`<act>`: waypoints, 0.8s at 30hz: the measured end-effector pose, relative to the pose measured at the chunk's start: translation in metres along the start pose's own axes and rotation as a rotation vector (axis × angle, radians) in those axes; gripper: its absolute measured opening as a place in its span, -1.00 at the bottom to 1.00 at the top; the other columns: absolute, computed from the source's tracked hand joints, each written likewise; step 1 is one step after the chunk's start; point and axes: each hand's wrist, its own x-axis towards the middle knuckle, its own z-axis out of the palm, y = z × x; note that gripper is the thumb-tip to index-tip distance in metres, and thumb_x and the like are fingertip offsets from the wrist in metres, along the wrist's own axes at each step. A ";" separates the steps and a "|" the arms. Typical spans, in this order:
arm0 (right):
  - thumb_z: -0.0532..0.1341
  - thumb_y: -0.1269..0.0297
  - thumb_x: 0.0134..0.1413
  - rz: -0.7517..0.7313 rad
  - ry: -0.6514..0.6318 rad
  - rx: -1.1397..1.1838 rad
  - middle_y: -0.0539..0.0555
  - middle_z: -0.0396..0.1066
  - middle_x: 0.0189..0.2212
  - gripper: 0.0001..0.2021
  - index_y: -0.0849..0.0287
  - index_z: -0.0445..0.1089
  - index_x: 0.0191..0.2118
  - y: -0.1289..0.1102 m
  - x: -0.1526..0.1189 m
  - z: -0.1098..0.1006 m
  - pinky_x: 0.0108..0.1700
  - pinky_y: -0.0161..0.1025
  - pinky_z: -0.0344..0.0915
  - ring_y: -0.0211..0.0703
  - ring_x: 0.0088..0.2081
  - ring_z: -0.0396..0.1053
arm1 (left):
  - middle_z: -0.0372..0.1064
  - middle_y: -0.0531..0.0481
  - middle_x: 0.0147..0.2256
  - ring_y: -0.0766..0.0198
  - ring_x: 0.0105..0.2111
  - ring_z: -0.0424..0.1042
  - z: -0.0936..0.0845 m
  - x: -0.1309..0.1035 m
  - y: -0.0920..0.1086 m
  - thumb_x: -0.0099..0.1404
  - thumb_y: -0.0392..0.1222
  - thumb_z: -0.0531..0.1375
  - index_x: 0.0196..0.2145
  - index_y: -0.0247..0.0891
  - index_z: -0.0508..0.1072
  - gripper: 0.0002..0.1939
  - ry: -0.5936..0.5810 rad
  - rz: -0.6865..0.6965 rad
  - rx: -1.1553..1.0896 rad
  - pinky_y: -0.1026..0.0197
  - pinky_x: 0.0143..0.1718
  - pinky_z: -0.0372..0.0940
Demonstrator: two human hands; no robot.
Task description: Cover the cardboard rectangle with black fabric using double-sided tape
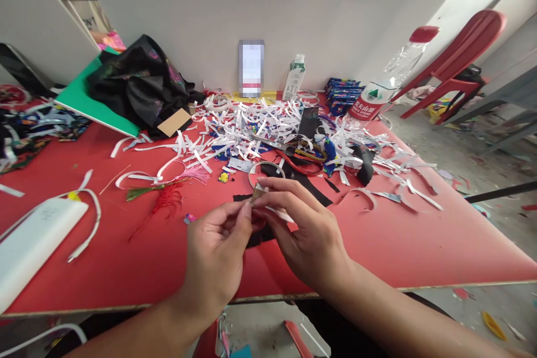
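Observation:
My left hand [218, 246] and my right hand [314, 235] meet over the front middle of the red table. Between their fingertips is a small tan-brown piece [258, 194] with a pale edge; its kind is hard to tell, and the fingers hide much of it. A white strip [282, 215] shows under my right fingers. Both hands are closed, the left thumb pressing near the piece. Black cloth scraps [308, 187] lie beneath and behind them. Just beyond sits a roll of pale tape [267, 172], with red-handled scissors [297, 162] to its right.
Heaped white paper strips [201, 145] cover the table's middle. A white power bank [42, 240] with a cable lies at left, tassels [168, 196] nearby. At the back stand a phone [251, 67], a small carton-like bottle [294, 78], stacked blue packets [342, 95] and a large water bottle [377, 89].

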 end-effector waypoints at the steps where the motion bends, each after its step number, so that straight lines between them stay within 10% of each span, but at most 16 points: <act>1: 0.20 0.53 0.41 0.001 0.003 -0.004 0.19 0.57 0.06 -0.81 0.10 0.49 -0.10 0.000 0.000 0.000 0.06 -0.15 0.58 -0.11 0.05 0.59 | 0.71 -0.13 -0.29 0.13 -0.34 0.71 0.000 0.000 0.000 0.39 0.06 0.39 -0.19 -0.27 0.74 -0.68 -0.004 0.007 0.010 0.18 -0.23 0.65; 24: 0.19 0.48 0.44 -0.036 0.023 -0.073 0.12 0.47 -0.11 -0.87 0.11 0.43 -0.13 0.001 0.003 -0.002 -0.04 -0.18 0.52 -0.13 -0.08 0.52 | 0.73 -0.06 -0.22 0.25 -0.30 0.70 -0.006 -0.006 -0.001 0.51 -0.07 0.27 -0.11 -0.18 0.73 -0.77 -0.047 0.190 0.258 0.33 -0.18 0.59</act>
